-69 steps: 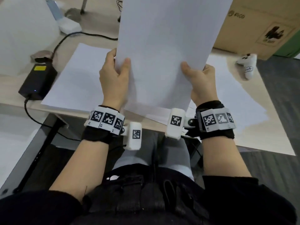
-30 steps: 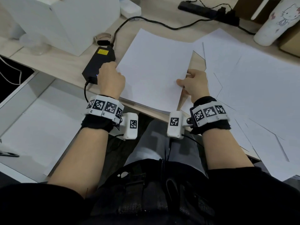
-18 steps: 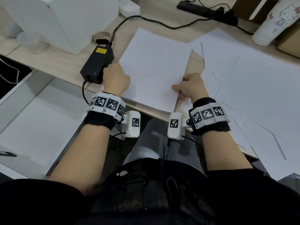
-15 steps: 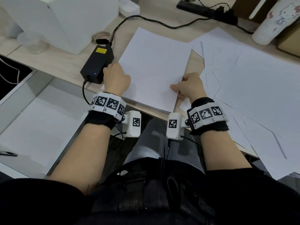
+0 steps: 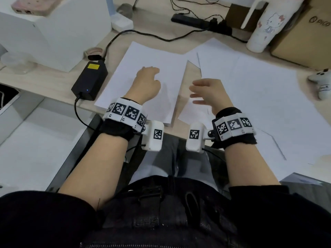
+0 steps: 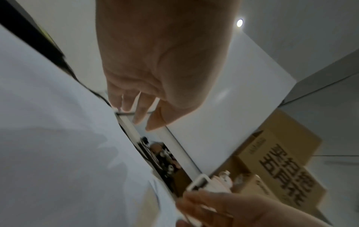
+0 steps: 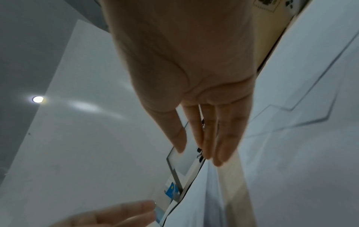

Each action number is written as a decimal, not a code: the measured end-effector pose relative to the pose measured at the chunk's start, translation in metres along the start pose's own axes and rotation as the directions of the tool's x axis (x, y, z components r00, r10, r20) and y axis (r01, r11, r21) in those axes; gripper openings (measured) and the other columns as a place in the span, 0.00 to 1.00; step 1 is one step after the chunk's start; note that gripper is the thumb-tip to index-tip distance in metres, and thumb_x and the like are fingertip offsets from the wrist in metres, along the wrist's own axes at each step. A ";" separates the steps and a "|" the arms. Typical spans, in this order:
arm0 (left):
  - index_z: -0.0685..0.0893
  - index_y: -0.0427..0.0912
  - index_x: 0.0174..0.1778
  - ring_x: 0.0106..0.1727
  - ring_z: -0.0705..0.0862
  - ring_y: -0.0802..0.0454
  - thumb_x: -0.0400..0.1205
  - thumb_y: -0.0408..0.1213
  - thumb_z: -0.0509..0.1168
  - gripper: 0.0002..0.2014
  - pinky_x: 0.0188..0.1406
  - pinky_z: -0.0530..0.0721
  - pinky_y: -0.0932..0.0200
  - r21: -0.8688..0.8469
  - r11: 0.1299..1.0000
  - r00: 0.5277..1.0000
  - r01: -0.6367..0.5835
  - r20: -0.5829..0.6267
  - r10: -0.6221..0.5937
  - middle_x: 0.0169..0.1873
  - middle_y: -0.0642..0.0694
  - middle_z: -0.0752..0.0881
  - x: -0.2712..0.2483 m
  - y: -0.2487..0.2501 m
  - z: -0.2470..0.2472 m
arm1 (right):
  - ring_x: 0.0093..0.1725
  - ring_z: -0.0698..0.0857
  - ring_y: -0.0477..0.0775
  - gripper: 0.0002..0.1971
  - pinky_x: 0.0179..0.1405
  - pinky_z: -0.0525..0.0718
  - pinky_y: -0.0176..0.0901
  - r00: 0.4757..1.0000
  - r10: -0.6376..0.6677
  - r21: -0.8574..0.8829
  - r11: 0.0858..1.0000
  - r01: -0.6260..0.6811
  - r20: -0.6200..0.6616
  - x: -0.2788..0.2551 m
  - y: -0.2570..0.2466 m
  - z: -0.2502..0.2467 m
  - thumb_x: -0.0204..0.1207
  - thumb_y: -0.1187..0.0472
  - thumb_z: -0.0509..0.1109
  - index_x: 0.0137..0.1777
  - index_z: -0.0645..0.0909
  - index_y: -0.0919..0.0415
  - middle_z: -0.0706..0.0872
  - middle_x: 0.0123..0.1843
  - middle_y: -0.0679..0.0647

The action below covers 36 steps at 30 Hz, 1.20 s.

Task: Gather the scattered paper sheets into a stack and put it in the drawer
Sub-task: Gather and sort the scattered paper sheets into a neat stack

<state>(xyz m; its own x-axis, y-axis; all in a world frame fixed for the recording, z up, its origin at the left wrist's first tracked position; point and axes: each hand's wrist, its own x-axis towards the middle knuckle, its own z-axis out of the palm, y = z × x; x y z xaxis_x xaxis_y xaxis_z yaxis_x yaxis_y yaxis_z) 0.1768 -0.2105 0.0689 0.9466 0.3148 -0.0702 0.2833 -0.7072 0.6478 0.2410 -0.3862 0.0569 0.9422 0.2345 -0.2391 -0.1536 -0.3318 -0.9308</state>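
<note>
A squared stack of white paper [image 5: 125, 90] lies on the wooden desk [image 5: 53, 76], near its front edge. My left hand [image 5: 148, 74] hovers over the stack's middle with relaxed fingers and holds nothing. In the left wrist view that hand [image 6: 139, 116] shows straight fingers above the paper [image 6: 58, 138]. My right hand [image 5: 195, 90] is open with spread fingers, just right of the stack. In the right wrist view the right hand [image 7: 200, 155] is flat and empty beside loose sheets [image 7: 301, 153]. Several scattered sheets [image 5: 259, 104] overlap on the right. What looks like the open white drawer [image 5: 35, 149] sits low on the left.
A black power adapter [image 5: 89, 79] with its cable lies left of the stack, and a white box [image 5: 53, 33] stands behind it. Farther back are a power strip [image 5: 197, 22], a white tumbler [image 5: 261, 27] and a cardboard box [image 5: 308, 33]. A white controller [image 5: 322, 85] lies at far right.
Both hands have let go of the stack's side edges. The left hand moved over the stack's middle; the right hand opened and drew slightly to the right.
</note>
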 end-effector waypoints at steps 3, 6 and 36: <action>0.67 0.39 0.79 0.80 0.64 0.46 0.84 0.27 0.53 0.25 0.76 0.61 0.59 -0.111 0.993 0.995 -0.028 0.096 0.039 0.80 0.43 0.66 0.001 0.029 0.024 | 0.35 0.87 0.51 0.09 0.35 0.87 0.38 0.980 -0.073 0.075 0.993 0.088 -0.186 -0.003 0.003 -0.031 0.74 0.70 0.70 0.53 0.82 0.66 0.87 0.45 0.59; 0.66 0.39 0.80 0.80 0.64 0.47 0.83 0.30 0.57 0.26 0.76 0.64 0.57 -0.203 0.979 0.979 -0.004 0.201 0.045 0.80 0.44 0.66 0.006 0.054 0.052 | 0.34 0.87 0.51 0.06 0.36 0.85 0.39 0.934 -0.083 0.076 0.990 0.117 -0.348 -0.003 0.011 -0.068 0.72 0.71 0.70 0.47 0.83 0.62 0.87 0.39 0.57; 0.65 0.33 0.70 0.71 0.63 0.39 0.59 0.61 0.79 0.52 0.66 0.66 0.44 0.141 0.925 0.935 0.353 -0.076 -0.345 0.69 0.37 0.66 0.066 0.122 0.166 | 0.76 0.59 0.63 0.49 0.75 0.61 0.63 0.725 0.322 -0.389 0.676 -0.626 -0.609 0.037 0.103 -0.273 0.58 0.33 0.77 0.74 0.66 0.59 0.64 0.73 0.61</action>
<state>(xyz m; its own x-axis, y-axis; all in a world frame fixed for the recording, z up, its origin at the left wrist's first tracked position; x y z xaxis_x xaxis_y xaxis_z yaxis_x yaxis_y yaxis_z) 0.2997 -0.3806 0.0173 0.7760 0.5867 -0.2315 0.6176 -0.6324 0.4676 0.3414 -0.6613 0.0274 0.8152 -0.4927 -0.3044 -0.5779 -0.7265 -0.3719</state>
